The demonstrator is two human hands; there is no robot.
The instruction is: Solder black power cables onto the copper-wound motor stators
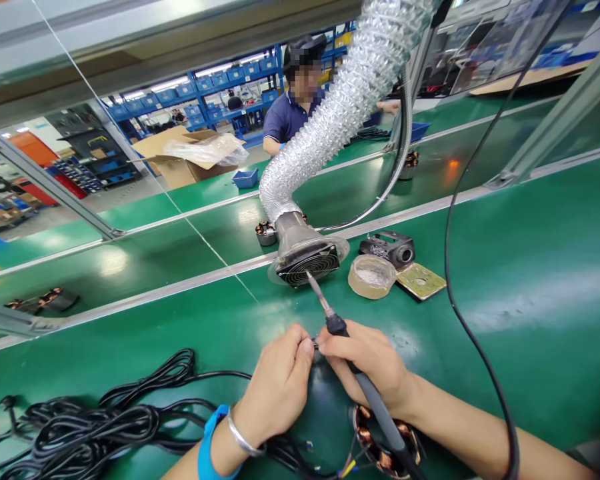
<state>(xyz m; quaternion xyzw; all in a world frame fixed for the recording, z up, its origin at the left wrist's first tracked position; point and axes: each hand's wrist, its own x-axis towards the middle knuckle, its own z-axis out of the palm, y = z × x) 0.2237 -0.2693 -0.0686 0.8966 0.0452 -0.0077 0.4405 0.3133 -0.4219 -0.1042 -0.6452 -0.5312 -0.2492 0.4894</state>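
My left hand [283, 380] is closed, thumb against forefinger, on a black cable [220, 375] coming in from the left; a small dark end shows at the fingertips. My right hand [373, 363] grips a soldering iron [336, 325], its tip pointing up and away toward the fume extractor's grille [313, 265]. The fingertips of both hands almost meet around that small dark end. Below my right hand lies a motor stator [365, 427] with copper windings, partly hidden by the iron's handle. Coloured wires [349, 465] lie at its left side.
Coiled black power cords [95, 420] cover the bench at left. Beyond my hands sit a tape roll [371, 277], a soldering iron stand [390, 248] and a flat square pad [423, 280]. A silver duct [330, 120] hangs overhead. More stators [57, 299] rest on the conveyor; a co-worker [293, 110] is opposite.
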